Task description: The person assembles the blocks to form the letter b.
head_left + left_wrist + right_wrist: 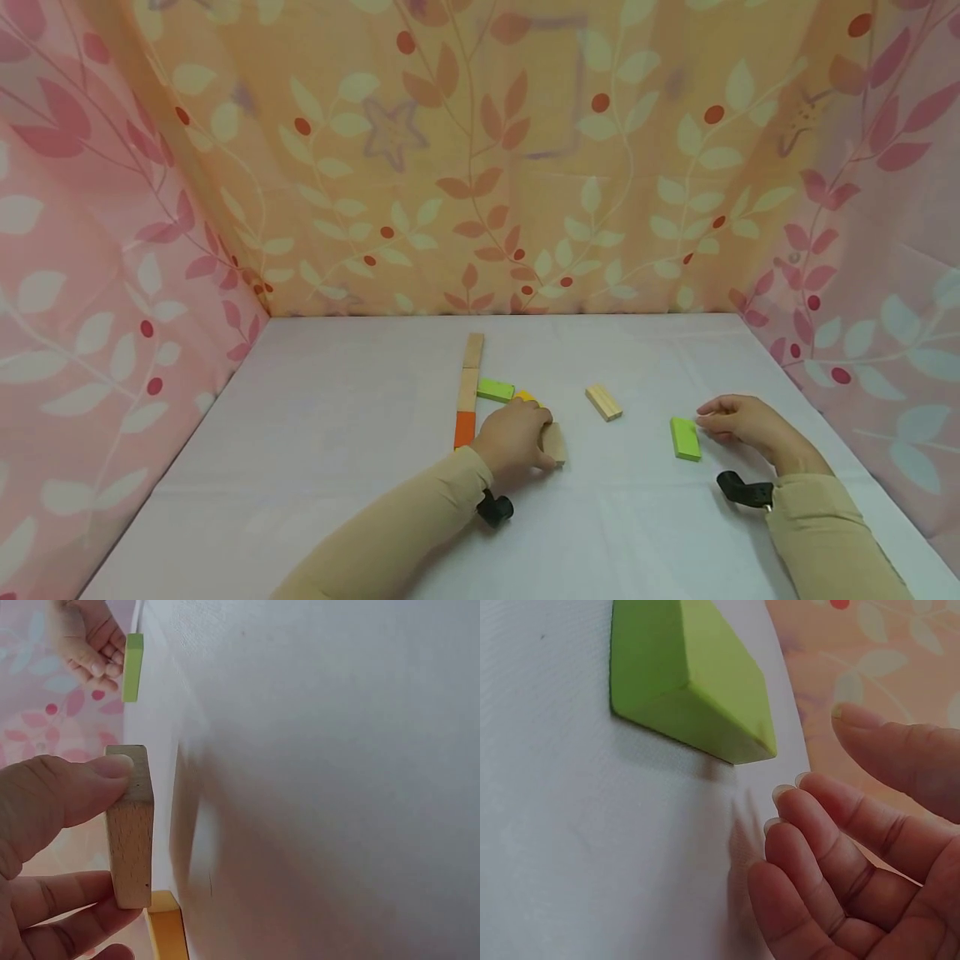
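Note:
My left hand (pixel 513 437) pinches a plain wooden block (pixel 131 851) between thumb and fingers. A gap and a shadow in the left wrist view show the block held just off the white cloth. Close by it is a yellow block (pixel 167 926), partly hidden behind the left hand in the head view. On the right side, my right hand (pixel 750 427) holds nothing, its fingers loosely bent. Those fingertips are beside a light green block (pixel 685 439) lying on the table; the right wrist view shows a small gap between them.
Two plain wooden blocks (pixel 467 390) and an orange block (pixel 464 427) lie end to end in a line. Another green block (pixel 496 390) angles off that line. A loose wooden block (pixel 603 402) lies between the hands. Patterned curtains (pixel 480 167) border the white table.

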Tool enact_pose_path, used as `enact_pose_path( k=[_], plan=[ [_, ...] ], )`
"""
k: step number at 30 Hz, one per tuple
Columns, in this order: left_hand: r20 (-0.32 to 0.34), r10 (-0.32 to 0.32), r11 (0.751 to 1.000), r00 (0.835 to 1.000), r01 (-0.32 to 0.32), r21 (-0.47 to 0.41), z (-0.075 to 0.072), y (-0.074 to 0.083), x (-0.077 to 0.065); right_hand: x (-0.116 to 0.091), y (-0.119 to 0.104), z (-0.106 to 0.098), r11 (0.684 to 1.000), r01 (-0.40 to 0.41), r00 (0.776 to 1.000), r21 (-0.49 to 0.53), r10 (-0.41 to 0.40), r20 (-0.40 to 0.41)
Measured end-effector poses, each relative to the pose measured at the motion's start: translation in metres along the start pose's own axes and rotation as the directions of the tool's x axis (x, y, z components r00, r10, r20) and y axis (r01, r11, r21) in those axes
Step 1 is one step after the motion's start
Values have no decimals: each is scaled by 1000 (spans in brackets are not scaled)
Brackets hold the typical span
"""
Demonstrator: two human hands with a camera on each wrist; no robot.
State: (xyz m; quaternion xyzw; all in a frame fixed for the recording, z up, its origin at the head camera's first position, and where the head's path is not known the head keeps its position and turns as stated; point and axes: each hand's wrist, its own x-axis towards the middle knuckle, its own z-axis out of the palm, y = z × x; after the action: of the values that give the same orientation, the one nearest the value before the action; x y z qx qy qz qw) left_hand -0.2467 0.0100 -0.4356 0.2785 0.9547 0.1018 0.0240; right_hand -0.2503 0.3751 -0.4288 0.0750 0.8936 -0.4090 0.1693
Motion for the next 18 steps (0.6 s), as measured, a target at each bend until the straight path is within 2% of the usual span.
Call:
enact_pose_path(
  k=[10, 18],
  plan=[
    [36, -2, 999, 999, 0, 39, -1, -1, -3, 0, 3, 4, 1000, 15, 1000, -1, -15, -2],
    [21, 3, 997, 1000, -4, 75, 1, 0, -3, 2, 2, 7, 1000, 13, 1000, 2, -13, 2]
  ],
)
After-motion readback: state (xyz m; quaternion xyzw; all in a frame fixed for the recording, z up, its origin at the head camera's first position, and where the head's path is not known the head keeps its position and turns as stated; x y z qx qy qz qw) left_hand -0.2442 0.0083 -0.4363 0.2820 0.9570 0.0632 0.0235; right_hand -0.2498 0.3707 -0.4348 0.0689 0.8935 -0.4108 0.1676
